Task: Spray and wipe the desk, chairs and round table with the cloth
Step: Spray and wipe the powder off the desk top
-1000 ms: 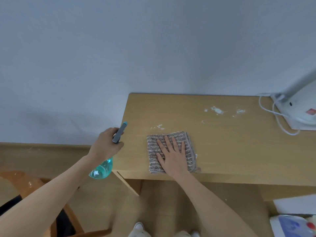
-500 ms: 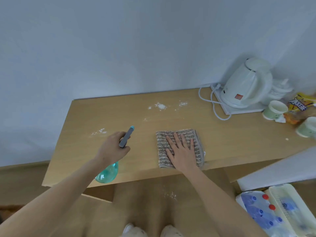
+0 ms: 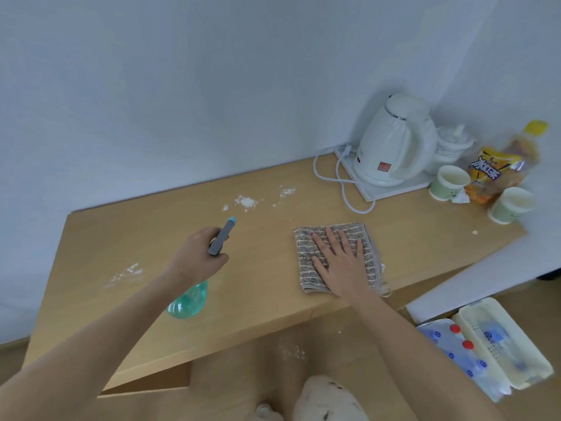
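On the pale wooden desk, her right hand still presses flat on the folded grey striped cloth, now shifted rightward, while her left hand grips the teal spray bottle aimed at 2 unwiped white powder patches.

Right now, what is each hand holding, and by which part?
The left hand grips the spray bottle around its neck. The right hand lies flat on the cloth, holding nothing.

Soft even daylight (edges perhaps warped)
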A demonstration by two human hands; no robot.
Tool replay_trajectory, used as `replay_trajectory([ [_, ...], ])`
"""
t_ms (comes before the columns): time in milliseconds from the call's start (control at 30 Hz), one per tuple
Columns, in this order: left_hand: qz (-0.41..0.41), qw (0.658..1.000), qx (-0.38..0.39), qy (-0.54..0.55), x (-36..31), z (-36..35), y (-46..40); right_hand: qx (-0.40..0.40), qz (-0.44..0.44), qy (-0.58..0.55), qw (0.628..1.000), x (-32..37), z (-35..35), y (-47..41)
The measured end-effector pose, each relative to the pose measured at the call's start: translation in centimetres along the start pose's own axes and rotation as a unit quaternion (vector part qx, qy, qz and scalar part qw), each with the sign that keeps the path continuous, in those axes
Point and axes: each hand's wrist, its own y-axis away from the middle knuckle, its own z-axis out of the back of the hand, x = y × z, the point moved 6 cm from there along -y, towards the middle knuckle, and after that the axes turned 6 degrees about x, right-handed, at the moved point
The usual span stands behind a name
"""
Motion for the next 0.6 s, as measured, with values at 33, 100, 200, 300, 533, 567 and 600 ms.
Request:
replay_trajectory([
  [33,0.001,1.000,0.002,0.001,-0.1,-0.2,-0.4,0.002,0.002,0.000,1.000,-0.3,0.1,-0.5],
  [100,0.003,1.000,0.006,-0.003,-0.5,-0.5,-1.3,0.012,0.000,0.003,1.000,-1.1,0.3,-2.1],
  [200,0.014,1.000,-0.011,-0.007,-1.1,-0.5,-2.5,0.012,0.002,0.009,1.000,-2.2,1.0,-4.7],
  [300,0.048,0.998,-0.041,0.000,-1.3,-0.6,-3.2,0.023,0.022,0.014,0.999,-2.9,1.5,-6.9],
  [533,0.126,0.986,-0.106,0.006,-0.6,-0.2,-1.5,0.041,0.053,0.024,0.997,-2.4,1.8,-11.0],
  [567,0.135,0.984,-0.116,0.012,-0.3,-0.2,-0.9,0.045,0.051,0.024,0.997,-2.2,1.8,-11.1],
  [600,0.144,0.981,-0.126,0.018,0.1,-0.2,-0.2,0.050,0.050,0.023,0.997,-1.9,1.8,-11.1],
])
